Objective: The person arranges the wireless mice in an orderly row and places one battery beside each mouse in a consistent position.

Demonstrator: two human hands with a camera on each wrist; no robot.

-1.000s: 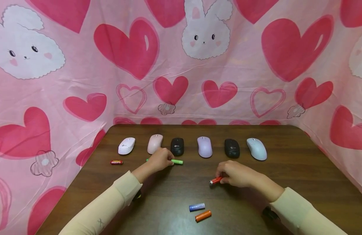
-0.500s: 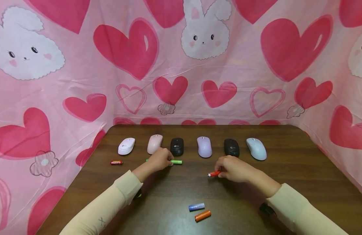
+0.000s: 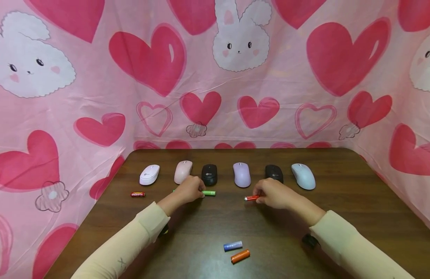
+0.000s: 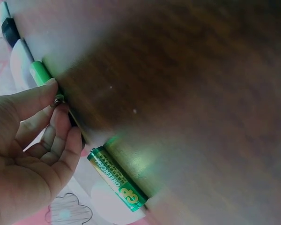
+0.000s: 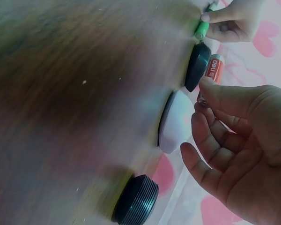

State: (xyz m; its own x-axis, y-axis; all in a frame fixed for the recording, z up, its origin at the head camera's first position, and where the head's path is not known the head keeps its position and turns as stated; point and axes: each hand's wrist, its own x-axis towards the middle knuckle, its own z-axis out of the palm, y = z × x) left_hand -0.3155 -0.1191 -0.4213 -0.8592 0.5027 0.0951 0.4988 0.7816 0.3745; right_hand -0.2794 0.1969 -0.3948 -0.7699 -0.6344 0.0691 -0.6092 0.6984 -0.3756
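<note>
My left hand point(image 3: 188, 189) pinches one end of a light green battery point(image 3: 209, 193) between thumb and fingertips, in front of a black mouse point(image 3: 209, 174). Beside that hand a dark green GP battery point(image 4: 117, 178) lies on the table; in the head view the hand mostly hides it. My right hand point(image 3: 272, 193) pinches a red battery point(image 3: 251, 198) by its end, below a lilac mouse point(image 3: 241, 174) and a second black mouse point(image 3: 273, 173). Whether the red battery touches the table I cannot tell.
A white mouse point(image 3: 149, 174), a pink mouse point(image 3: 183, 172) and a pale blue mouse point(image 3: 303, 176) share the row. Another red battery point(image 3: 137, 194) lies at the left. Nearer the front are a blue battery point(image 3: 233, 246) and an orange battery point(image 3: 240, 256). Pink cloth hangs behind the table.
My right hand has carried the red battery away from me and slightly left, toward the row of mice. The left hand has kept its place on the light green battery.
</note>
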